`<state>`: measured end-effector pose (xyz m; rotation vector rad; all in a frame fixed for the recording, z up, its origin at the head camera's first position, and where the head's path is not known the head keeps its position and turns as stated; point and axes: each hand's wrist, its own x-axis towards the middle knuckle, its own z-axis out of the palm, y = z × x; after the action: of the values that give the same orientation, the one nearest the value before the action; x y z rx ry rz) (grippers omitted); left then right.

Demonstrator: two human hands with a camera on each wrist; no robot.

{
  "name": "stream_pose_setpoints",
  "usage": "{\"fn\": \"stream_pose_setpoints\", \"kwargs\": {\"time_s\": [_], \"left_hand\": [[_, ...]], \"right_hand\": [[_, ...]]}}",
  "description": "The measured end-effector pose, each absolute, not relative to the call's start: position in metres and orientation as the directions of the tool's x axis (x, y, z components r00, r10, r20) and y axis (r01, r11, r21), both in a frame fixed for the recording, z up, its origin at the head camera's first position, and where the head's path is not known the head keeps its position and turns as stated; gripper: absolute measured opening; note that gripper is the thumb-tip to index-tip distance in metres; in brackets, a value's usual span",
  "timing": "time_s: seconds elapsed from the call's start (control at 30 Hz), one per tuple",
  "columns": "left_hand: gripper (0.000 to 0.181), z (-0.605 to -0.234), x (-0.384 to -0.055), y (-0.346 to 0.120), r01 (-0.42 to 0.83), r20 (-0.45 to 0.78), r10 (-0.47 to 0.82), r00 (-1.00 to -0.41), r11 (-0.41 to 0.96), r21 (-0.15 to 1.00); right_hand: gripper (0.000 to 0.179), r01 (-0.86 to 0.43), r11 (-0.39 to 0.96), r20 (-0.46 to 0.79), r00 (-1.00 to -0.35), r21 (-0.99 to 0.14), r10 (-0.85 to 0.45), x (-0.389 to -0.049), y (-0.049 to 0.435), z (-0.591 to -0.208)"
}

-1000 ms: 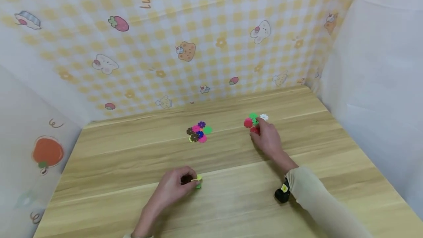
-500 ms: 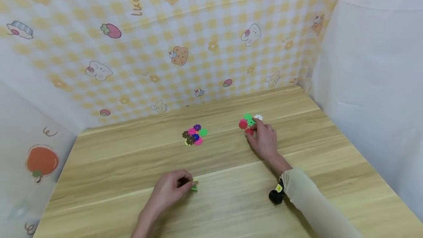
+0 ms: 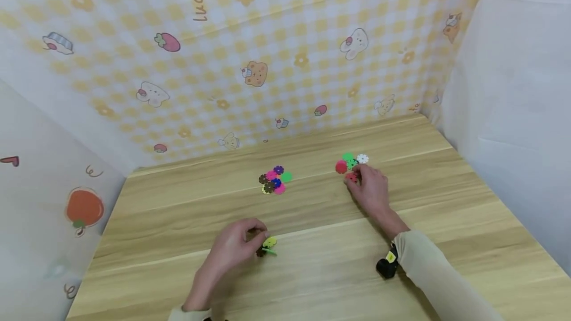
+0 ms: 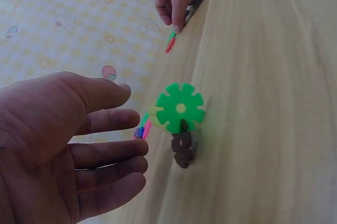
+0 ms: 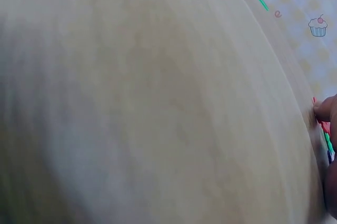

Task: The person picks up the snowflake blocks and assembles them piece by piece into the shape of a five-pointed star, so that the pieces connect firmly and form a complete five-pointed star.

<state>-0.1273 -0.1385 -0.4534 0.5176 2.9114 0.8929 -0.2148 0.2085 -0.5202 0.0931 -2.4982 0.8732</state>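
Three notched interlocking discs, one green (image 4: 180, 109), one yellow (image 3: 269, 241) and one brown (image 4: 182, 149), are joined and stand on the wooden table. My left hand (image 3: 238, 244) is right beside them; in the left wrist view its fingers are loosely bent, with a gap to the discs. Farther off, my right hand (image 3: 371, 189) pinches a red notched disc (image 3: 351, 177) between thumb and index finger, low at the tabletop. Around those fingertips lie another red disc (image 3: 341, 167), green discs (image 3: 348, 156) and a white disc (image 3: 363, 158).
A pile of mixed discs (image 3: 279, 170), purple, pink, brown, blue and green among them, lies at the table's back middle. A yellow checked cloth (image 3: 200, 73) hangs behind the table (image 3: 312, 271). White sheets (image 3: 526, 88) border the sides.
My left hand has let go of the joined discs, which now show more fully beside its fingertips. The right hand stays at the red disc. The head view has shifted slightly.
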Motion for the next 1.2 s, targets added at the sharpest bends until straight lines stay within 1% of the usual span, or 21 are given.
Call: {"fn": "stream_pose_setpoints", "kwargs": {"time_s": [0.07, 0.17, 0.27, 0.37, 0.5, 0.6, 0.67, 0.77, 0.87, 1.0, 1.1, 1.2], "left_hand": [[0.005, -0.450, -0.137, -0.137, 0.282, 0.042, 0.311, -0.950, 0.788, 0.547], [0.008, -0.447, -0.161, -0.132, 0.260, 0.045, 0.280, -0.959, 0.801, 0.539], [0.017, -0.451, -0.191, -0.126, 0.244, 0.058, 0.252, -0.966, 0.817, 0.522], [0.030, -0.462, -0.213, -0.124, 0.232, 0.063, 0.234, -0.970, 0.825, 0.514], [0.044, -0.480, -0.226, -0.127, 0.227, 0.079, 0.220, -0.972, 0.813, 0.536], [0.048, -0.488, -0.231, -0.129, 0.238, 0.105, 0.217, -0.971, 0.800, 0.551], [0.045, -0.491, -0.234, -0.128, 0.245, 0.115, 0.218, -0.969, 0.800, 0.548], [0.036, -0.494, -0.236, -0.126, 0.243, 0.124, 0.210, -0.970, 0.804, 0.543], [0.030, -0.497, -0.236, -0.126, 0.242, 0.139, 0.198, -0.970, 0.805, 0.541], [0.030, -0.499, -0.237, -0.127, 0.246, 0.158, 0.190, -0.969, 0.799, 0.549], [0.031, -0.499, -0.237, -0.127, 0.246, 0.160, 0.187, -0.969, 0.790, 0.562], [0.036, -0.498, -0.236, -0.126, 0.219, 0.146, 0.163, -0.976, 0.748, 0.626]], "right_hand": [[0.028, -0.233, 0.783, 0.480, -0.872, -0.577, 0.094, -0.215, 0.208, -0.521], [0.024, -0.255, 0.740, 0.484, -0.868, -0.622, 0.108, -0.214, 0.208, -0.522], [0.019, -0.260, 0.696, 0.472, -0.872, -0.669, 0.128, -0.211, 0.209, -0.523], [0.020, -0.251, 0.661, 0.448, -0.882, -0.707, 0.145, -0.208, 0.211, -0.525], [0.024, -0.254, 0.621, 0.441, -0.882, -0.741, 0.166, -0.202, 0.212, -0.524], [0.027, -0.249, 0.573, 0.429, -0.880, -0.781, 0.202, -0.197, 0.212, -0.519], [0.029, -0.207, 0.500, 0.372, -0.892, -0.841, 0.256, -0.194, 0.213, -0.515], [0.029, -0.102, 0.320, 0.218, -0.910, -0.942, 0.354, -0.189, 0.215, -0.506], [0.030, 0.004, 0.128, 0.050, -0.912, -0.992, 0.408, -0.187, 0.215, -0.498], [0.033, 0.068, -0.038, -0.078, -0.912, -0.997, 0.403, -0.185, 0.214, -0.494], [0.038, 0.088, -0.152, -0.140, -0.913, -0.984, 0.383, -0.184, 0.215, -0.494], [0.043, 0.110, -0.261, -0.201, -0.914, -0.959, 0.353, -0.181, 0.216, -0.492]]}}
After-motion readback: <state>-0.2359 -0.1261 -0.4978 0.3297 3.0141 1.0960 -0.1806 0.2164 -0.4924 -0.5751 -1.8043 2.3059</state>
